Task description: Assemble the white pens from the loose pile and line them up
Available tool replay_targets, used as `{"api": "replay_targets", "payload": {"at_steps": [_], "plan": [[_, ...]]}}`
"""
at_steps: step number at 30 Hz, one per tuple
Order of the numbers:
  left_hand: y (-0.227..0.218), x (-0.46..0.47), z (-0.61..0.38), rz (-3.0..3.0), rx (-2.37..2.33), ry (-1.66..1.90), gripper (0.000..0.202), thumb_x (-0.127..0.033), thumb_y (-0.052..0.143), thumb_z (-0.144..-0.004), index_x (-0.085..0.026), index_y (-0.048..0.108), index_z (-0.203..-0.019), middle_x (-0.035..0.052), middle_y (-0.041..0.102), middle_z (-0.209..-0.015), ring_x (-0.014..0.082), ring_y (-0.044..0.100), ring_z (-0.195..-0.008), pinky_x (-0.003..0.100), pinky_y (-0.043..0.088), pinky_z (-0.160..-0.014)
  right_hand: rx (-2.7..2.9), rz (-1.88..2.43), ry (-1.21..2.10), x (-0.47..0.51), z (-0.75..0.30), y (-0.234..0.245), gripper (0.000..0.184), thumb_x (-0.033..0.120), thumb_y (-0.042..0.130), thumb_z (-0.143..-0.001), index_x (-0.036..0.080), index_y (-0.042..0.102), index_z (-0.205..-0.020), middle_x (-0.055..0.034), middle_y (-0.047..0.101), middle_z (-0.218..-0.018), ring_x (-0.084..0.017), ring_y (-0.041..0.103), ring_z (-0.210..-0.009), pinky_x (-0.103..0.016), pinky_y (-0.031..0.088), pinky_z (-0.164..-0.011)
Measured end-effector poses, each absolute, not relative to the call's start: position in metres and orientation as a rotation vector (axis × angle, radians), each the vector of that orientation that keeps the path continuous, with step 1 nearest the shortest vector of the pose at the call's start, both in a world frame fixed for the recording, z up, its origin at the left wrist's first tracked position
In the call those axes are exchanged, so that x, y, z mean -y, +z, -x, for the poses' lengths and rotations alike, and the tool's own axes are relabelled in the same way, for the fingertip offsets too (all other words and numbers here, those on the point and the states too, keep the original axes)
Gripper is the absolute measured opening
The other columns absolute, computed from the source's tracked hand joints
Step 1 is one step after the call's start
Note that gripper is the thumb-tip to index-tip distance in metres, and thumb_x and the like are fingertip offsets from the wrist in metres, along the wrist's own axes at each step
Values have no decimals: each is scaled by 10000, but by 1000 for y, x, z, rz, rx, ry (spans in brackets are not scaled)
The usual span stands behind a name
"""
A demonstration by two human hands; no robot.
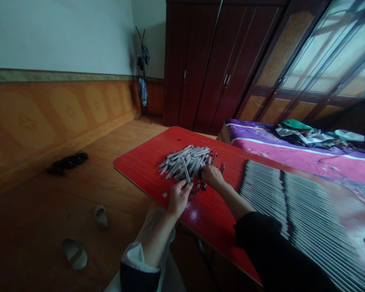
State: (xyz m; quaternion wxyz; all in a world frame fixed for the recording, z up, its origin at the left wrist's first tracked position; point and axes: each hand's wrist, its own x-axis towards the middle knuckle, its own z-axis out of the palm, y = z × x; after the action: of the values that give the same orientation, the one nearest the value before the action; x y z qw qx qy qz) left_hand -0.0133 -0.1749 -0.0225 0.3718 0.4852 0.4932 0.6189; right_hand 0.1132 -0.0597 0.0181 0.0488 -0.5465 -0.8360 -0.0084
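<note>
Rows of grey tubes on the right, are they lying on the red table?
No, the rows of grey tubes lie on the pink bedcover, beside the red table.

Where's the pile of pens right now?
In the head view, the pile of pens sits on the red table, just past the left hand and touching the right hand.
</note>
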Motion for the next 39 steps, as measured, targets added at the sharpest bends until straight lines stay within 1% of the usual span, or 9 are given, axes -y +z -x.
{"api": "replay_targets", "payload": {"at_steps": [7,13,18,22,25,28,33,37,39], "plan": [[-19,177,14,-1260,-1273,1548,300,-384,491,-813,-112,617,-800,-22,506,-584,104,434,-553,199,328,-521,2480,1676,-21,62,-118,15,246,214,450,-763,151,672,-849,-117,680,-845,-208,628,-836,-221,377,-604],[-18,178,14,-1210,-1233,1535,309,-393,495,-806,-117,627,-853,-4,559,-635,122,486,-591,208,365,-555,2440,1705,-41,60,-116,13,260,265,491,-740,134,666,-880,-135,676,-888,-223,622,-846,-236,400,-634],[-20,178,15,-1257,-1254,1558,321,-392,494,-807,-113,642,-859,-5,565,-631,124,483,-597,208,369,-566,2406,1833,2,61,-109,12,269,250,482,-746,136,673,-899,-142,673,-908,-230,618,-886,-244,410,-655],[-20,178,15,-1239,-1218,1578,331,-392,486,-815,-109,643,-884,2,590,-654,124,497,-603,209,387,-578,2380,1811,-34,66,-107,14,263,232,484,-739,131,681,-882,-147,670,-919,-230,612,-901,-244,408,-661],[-19,179,15,-1235,-1191,1588,341,-385,484,-819,-110,652,-928,25,634,-720,147,546,-671,221,420,-632,2294,1803,-73,67,-110,22,276,264,460,-759,136,689,-844,-141,674,-887,-228,616,-872,-246,400,-644],[-16,179,15,-1235,-1167,1592,349,-381,485,-818,-117,659,-966,35,658,-759,168,574,-728,232,440,-665,2252,1817,-20,63,-116,32,282,301,458,-754,162,694,-819,-110,679,-786,-219,625,-790,-243,378,-589],[-14,180,15,-1209,-1177,1581,343,-393,500,-811,-115,669,-916,23,659,-726,149,570,-667,212,437,-621,2190,1674,165,54,-128,43,239,262,477,-704,164,693,-733,-45,630,-620,-178,596,-659,-229,338,-523],[-14,180,14,-1264,-1154,1565,349,-377,483,-827,-110,656,-971,38,675,-779,164,581,-715,219,438,-640,1812,1440,713,59,-138,45,208,289,511,-669,135,649,-651,10,539,-479,-119,500,-463,-213,336,-441],[-15,180,13,-1349,-1185,1548,325,-344,472,-836,-112,659,-965,49,680,-819,175,584,-758,229,436,-673,1559,1290,1011,64,-144,43,195,305,553,-645,127,630,-632,10,546,-471,-104,477,-421,-212,354,-416]]}}
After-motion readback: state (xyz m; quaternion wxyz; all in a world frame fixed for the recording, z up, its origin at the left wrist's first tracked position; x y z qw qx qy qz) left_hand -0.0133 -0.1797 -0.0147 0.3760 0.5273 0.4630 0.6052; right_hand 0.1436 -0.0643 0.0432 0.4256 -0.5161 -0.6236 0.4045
